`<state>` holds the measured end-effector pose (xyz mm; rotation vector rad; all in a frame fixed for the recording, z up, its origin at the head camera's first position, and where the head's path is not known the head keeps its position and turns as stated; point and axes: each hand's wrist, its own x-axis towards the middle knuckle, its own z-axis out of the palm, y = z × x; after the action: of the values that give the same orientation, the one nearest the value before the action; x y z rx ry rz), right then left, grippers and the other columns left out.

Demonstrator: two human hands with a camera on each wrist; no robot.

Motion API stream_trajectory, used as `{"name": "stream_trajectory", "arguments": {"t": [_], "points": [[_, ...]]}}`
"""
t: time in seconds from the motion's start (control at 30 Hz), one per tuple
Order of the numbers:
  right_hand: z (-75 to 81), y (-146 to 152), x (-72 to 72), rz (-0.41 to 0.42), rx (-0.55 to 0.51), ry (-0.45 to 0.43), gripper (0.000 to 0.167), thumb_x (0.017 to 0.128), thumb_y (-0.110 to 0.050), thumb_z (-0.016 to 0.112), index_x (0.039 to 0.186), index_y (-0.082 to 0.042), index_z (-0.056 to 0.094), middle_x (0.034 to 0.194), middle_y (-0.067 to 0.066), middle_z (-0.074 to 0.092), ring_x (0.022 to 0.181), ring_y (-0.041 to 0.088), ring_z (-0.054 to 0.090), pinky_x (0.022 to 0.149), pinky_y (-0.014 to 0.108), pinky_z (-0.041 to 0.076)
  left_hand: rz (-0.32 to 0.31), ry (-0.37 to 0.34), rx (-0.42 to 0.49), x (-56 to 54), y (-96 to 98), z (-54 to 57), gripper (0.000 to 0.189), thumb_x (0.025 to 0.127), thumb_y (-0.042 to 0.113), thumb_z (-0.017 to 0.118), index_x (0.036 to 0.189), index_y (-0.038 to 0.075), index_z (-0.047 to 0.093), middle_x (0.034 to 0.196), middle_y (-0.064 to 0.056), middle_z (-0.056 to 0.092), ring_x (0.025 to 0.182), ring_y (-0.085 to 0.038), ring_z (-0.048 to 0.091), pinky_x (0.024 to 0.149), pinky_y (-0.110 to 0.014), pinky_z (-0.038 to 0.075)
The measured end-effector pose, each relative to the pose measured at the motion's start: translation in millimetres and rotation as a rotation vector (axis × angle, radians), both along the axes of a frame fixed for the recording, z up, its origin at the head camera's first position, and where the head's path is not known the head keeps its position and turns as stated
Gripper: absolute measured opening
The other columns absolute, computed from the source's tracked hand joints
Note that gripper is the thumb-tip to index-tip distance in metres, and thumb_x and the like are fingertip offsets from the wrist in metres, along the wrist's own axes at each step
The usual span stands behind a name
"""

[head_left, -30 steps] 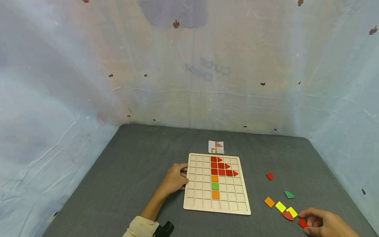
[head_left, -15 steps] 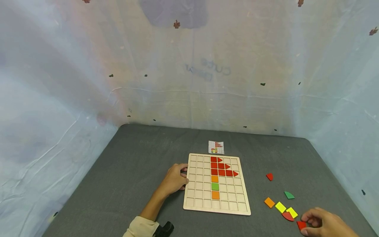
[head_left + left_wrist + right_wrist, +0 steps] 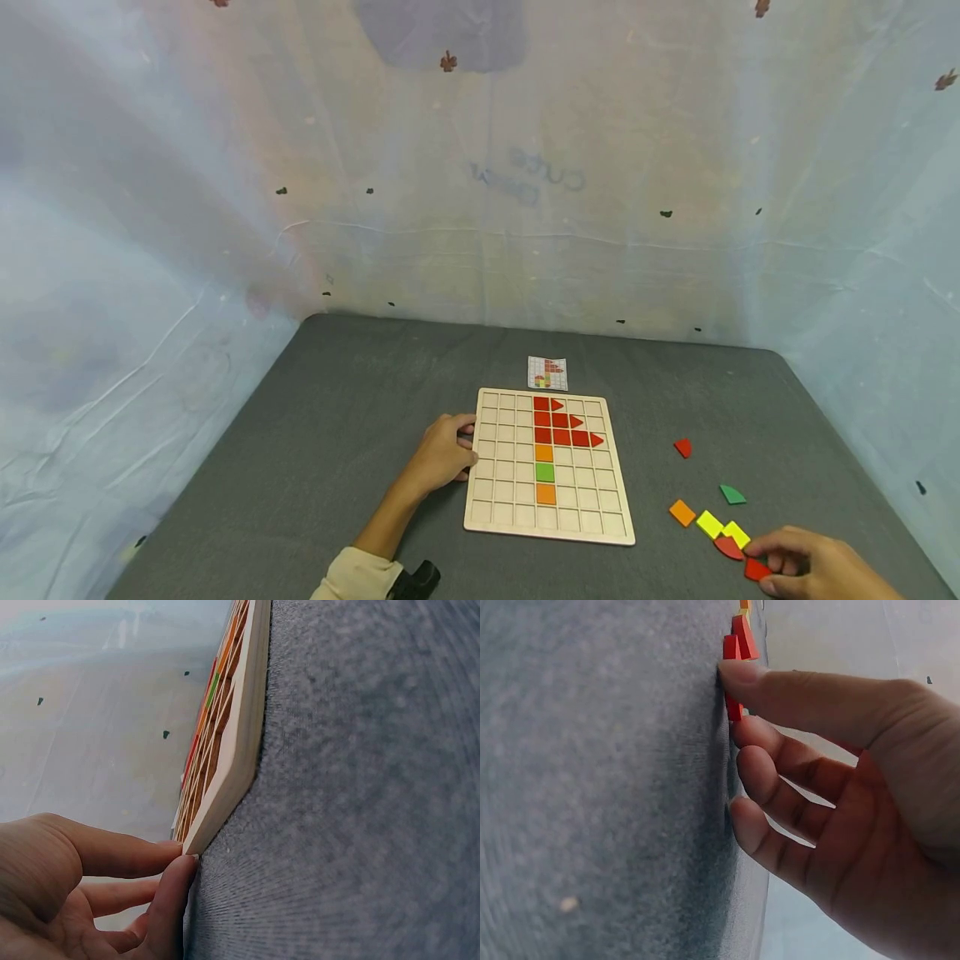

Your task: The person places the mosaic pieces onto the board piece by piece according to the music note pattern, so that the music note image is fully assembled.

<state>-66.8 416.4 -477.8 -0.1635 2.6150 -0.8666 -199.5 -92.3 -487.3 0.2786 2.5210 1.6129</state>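
Note:
My left hand [image 3: 441, 455] pinches the left edge of a pale wooden grid board [image 3: 506, 529], thumb and index finger at its rim in the left wrist view. Red square and triangle tiles form three rows on it. Below them run an orange, a green [image 3: 544, 472] and another orange tile in one column. At the table's lower right, my right hand [image 3: 821, 562] holds a red tile [image 3: 757, 570] with a rounded side between thumb and fingers, low over the cloth. The right wrist view shows the thumb across this tile [image 3: 733, 711], its other fingers curled behind.
A small printed pattern card [image 3: 547, 373] lies behind the board. Loose tiles lie to the right: orange [image 3: 682, 512], two yellow [image 3: 710, 525], a red one [image 3: 728, 547] overlapping a yellow, green [image 3: 732, 494], and another red [image 3: 683, 447]. A pale sheet [image 3: 480, 250] hangs around the table.
My right hand has shifted slightly left with the red tile, which now lies closer to the yellow and red pair. The left hand and the board have stayed still.

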Motion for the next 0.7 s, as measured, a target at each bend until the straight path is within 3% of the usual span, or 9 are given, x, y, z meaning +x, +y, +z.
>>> {"name": "stream_trajectory", "arguments": {"t": [0.43, 0.7], "points": [[1.6, -17, 0.5, -0.028, 0.107, 0.082, 0.016, 0.093, -0.02, 0.081, 0.103, -0.009, 0.076, 0.085, -0.008, 0.06, 0.069, -0.004, 0.049, 0.059, 0.021, 0.046, -0.005, 0.0, -0.005, 0.1, 0.0, 1.3, 0.065, 0.08, -0.01, 0.069, 0.143, -0.011, 0.057, 0.121, -0.02, 0.058, 0.092, -0.022, 0.062, 0.054, -0.034, 0.062], [8.1, -30, -8.3, 0.078, 0.053, 0.276, 0.015, 0.093, -0.018, 0.081, 0.103, -0.009, 0.075, 0.082, -0.021, 0.057, 0.07, -0.006, 0.048, 0.057, 0.021, 0.045, -0.006, 0.002, -0.009, 0.7, -0.1, 1.0, 0.064, 0.081, -0.011, 0.07, 0.144, -0.011, 0.057, 0.122, -0.02, 0.057, 0.093, -0.023, 0.062, 0.054, -0.034, 0.062]]}}
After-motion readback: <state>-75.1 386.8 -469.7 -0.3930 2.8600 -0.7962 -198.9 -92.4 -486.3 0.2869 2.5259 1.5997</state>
